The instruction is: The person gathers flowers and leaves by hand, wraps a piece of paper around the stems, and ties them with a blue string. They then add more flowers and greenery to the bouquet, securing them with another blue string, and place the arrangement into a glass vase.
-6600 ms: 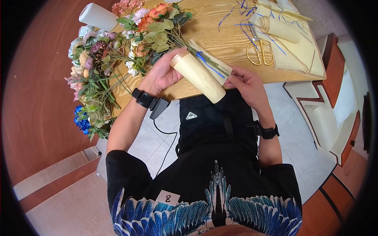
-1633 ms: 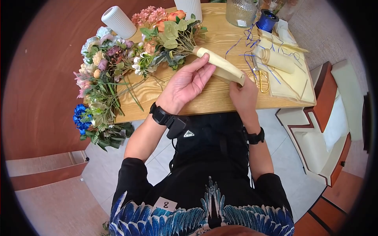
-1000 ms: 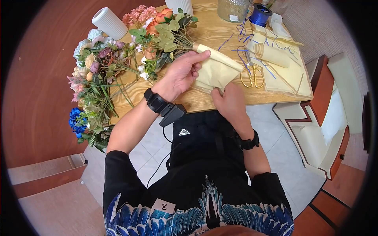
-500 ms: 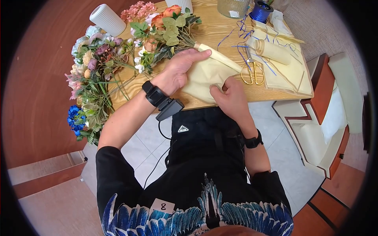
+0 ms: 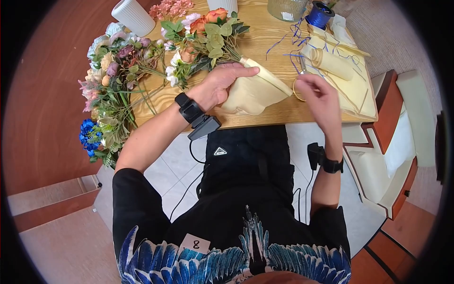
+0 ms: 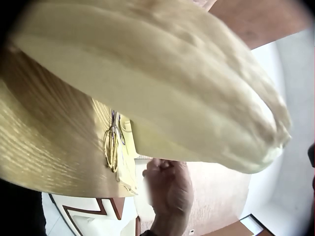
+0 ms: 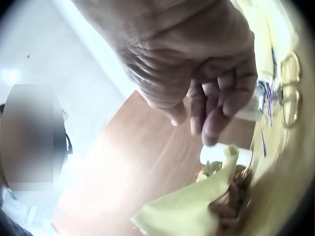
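Pale yellow wrapping paper [image 5: 257,94] lies around the stems of an artificial bouquet [image 5: 215,35], whose orange, pink and white blooms point away to the left. My left hand [image 5: 215,87] grips the paper around the stems, thumb on top. The paper's loose part hangs toward the table's front edge and fills much of the left wrist view. To its right, my right hand [image 5: 322,100] is raised with its fingers loosely bent and nothing in them, as the right wrist view shows. It partly covers the gold-handled scissors [image 6: 112,147] in the head view.
A stack of yellow paper [image 5: 357,94] with a paper roll [image 5: 333,64] lies at the right, with cut blue ribbons. Behind are a blue ribbon spool [image 5: 319,16] and a glass vase [image 5: 287,9]. More artificial flowers [image 5: 111,66] and a white ribbed vase [image 5: 134,18] stand left.
My right hand has let go of the paper's lower edge and moved right, beside the scissors. Earlier both hands held the paper at the stems; my left hand keeps its grip.
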`<action>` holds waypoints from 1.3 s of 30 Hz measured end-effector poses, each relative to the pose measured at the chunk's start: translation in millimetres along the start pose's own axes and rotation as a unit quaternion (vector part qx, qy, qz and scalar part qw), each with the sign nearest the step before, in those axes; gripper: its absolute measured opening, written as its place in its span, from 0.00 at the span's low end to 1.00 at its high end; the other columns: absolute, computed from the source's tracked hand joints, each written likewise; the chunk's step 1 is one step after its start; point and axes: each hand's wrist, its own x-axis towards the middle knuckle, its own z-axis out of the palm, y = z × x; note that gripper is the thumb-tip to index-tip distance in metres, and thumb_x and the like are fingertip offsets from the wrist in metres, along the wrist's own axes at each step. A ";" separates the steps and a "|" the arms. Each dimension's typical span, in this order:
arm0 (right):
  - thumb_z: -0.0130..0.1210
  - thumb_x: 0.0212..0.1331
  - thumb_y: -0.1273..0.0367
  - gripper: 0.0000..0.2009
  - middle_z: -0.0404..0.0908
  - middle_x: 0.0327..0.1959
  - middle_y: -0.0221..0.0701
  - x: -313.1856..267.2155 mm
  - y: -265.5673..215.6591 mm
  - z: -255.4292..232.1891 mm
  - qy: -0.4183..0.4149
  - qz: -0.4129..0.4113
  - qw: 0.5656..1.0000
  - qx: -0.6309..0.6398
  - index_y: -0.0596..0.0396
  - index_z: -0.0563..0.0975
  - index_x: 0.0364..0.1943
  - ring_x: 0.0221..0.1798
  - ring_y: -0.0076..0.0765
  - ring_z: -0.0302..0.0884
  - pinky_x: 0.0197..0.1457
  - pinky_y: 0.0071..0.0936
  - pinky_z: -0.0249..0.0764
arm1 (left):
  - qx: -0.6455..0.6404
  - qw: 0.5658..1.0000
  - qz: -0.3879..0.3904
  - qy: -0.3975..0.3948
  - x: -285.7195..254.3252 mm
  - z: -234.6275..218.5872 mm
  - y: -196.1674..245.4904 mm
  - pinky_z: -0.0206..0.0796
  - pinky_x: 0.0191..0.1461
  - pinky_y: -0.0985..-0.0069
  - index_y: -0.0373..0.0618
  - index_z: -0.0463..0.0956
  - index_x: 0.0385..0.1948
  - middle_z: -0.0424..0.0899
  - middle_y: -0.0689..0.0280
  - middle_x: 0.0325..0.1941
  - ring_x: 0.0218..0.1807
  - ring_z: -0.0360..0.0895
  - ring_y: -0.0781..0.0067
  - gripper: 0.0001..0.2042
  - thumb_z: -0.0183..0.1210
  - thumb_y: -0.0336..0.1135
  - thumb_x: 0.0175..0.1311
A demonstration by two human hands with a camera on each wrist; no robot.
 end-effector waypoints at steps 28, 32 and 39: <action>0.62 0.55 0.62 0.11 0.85 0.29 0.38 20.9 8.2 50.1 -0.129 0.012 0.971 -0.203 0.55 0.84 0.36 0.31 0.40 0.83 0.36 0.35 0.76 | 0.049 0.994 -0.074 -0.058 -7.0 -19.3 -8.4 0.80 0.48 0.67 0.37 0.76 0.49 0.84 0.57 0.46 0.44 0.85 0.65 0.17 0.64 0.38 0.63; 0.62 0.56 0.63 0.11 0.85 0.28 0.37 20.8 16.9 51.1 -0.154 0.065 0.978 -0.123 0.56 0.84 0.36 0.30 0.34 0.82 0.36 0.33 0.76 | -0.013 0.980 -0.181 -0.078 -6.5 -32.0 -3.2 0.80 0.50 0.66 0.37 0.74 0.53 0.83 0.56 0.49 0.46 0.84 0.64 0.19 0.61 0.41 0.67; 0.66 0.53 0.67 0.15 0.86 0.38 0.36 26.3 39.7 47.3 -0.206 -0.080 0.971 -0.087 0.56 0.81 0.45 0.41 0.38 0.82 0.47 0.31 0.75 | -0.125 0.983 0.011 -0.137 -19.3 -29.9 -10.7 0.71 0.65 0.65 0.29 0.67 0.56 0.77 0.48 0.56 0.55 0.79 0.53 0.19 0.40 0.39 0.77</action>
